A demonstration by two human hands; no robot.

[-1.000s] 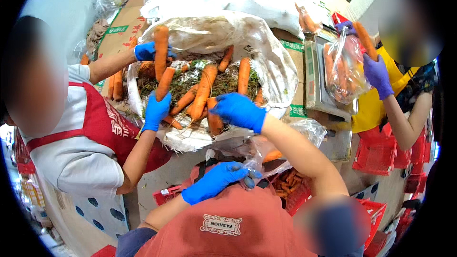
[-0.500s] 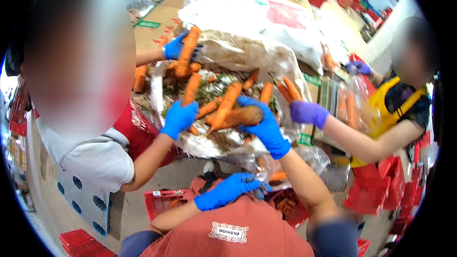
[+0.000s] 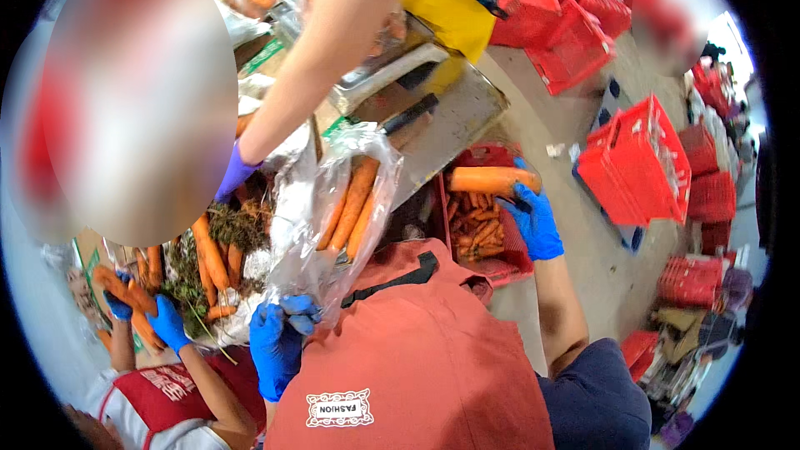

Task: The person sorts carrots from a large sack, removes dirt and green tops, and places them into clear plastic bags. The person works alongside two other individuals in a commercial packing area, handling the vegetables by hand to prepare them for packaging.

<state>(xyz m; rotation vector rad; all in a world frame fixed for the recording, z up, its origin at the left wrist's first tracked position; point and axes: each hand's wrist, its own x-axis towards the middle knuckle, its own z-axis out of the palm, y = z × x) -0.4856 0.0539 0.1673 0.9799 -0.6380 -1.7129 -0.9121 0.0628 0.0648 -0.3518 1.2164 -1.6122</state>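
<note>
My left hand (image 3: 279,342), in a blue glove, grips the gathered end of a clear plastic bag (image 3: 329,275) that has large carrots (image 3: 354,200) inside. My right hand (image 3: 533,221), also blue-gloved, holds one thick carrot (image 3: 487,179) level above a red crate (image 3: 512,267) of small carrot pieces (image 3: 479,225). To the left lies the white sack (image 3: 296,192) with carrots and dried green tops (image 3: 237,225).
A co-worker's arm (image 3: 308,58) in a purple glove reaches across to the sack. Another's blue-gloved hands (image 3: 171,325) hold carrots at lower left. A scale (image 3: 383,75) and metal board (image 3: 467,108) stand ahead; stacked red crates (image 3: 633,158) are on the right.
The view has swung to the right. My right hand has taken a carrot from the sack and moved it over the crate. The purple-gloved arm has reached across into the sack area.
</note>
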